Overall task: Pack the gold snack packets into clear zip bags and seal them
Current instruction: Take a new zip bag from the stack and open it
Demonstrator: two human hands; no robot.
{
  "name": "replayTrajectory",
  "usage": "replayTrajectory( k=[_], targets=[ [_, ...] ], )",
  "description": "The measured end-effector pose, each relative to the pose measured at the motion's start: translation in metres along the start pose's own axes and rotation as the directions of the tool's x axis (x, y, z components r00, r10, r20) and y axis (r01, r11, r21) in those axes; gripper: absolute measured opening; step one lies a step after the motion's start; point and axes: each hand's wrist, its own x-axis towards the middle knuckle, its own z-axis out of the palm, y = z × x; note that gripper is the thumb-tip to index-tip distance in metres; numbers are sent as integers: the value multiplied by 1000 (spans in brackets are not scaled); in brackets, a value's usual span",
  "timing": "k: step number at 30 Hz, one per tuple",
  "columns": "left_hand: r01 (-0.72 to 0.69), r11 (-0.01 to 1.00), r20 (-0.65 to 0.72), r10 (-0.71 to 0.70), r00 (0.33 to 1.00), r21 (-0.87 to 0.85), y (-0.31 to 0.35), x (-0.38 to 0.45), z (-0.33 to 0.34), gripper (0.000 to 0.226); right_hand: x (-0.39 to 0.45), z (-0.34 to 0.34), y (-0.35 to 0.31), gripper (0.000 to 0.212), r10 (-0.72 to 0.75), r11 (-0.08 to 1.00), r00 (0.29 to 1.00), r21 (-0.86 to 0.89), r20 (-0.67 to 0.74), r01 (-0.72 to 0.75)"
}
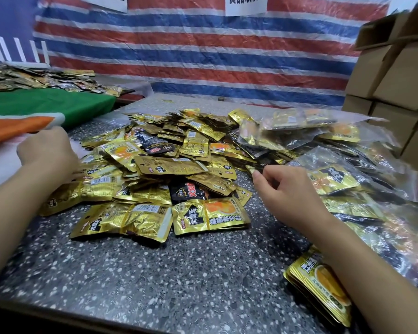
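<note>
A big loose pile of gold snack packets (169, 165), with a few black ones mixed in, covers the middle of the speckled table (155, 273). My left hand (46, 150) is at the pile's left edge with its fingers curled down over a whitish stack of what look like clear zip bags (0, 165); its grip is hidden. My right hand (282, 186) hovers at the pile's right side, thumb and loosely curled fingers apart, close to a gold packet corner (250, 168), holding nothing. Filled clear zip bags (348, 186) lie heaped on the right.
A small stack of gold packets (323, 295) lies under my right forearm near the table's front edge. Cardboard boxes (396, 80) are stacked at the right. A green and orange cloth (46, 104) and another packet heap (22, 78) lie at the back left, before a striped tarp (203, 56).
</note>
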Motion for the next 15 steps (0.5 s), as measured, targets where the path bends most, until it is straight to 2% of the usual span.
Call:
replayTrajectory(
  k=[2, 4, 11, 15],
  targets=[
    [-10, 1000, 5, 10, 1000, -30, -1, -2, -1, 36, 0, 0, 1, 49, -5, 1000, 1000, 0, -2, 5],
    [-35, 997, -24, 34, 999, -62, -3, -3, -1, 43, 1, 1, 1, 48, -7, 1000, 1000, -4, -2, 7],
    [-200, 973, -258, 165, 952, -116, 8, -12, -10, 19, 1, 0, -1, 47, -9, 999, 1000, -31, -2, 9],
    [-409, 890, -364, 319, 875, -204, 49, -33, -36, 18, 1, -1, -1, 48, 3, 1000, 1000, -30, -10, -4]
  ],
)
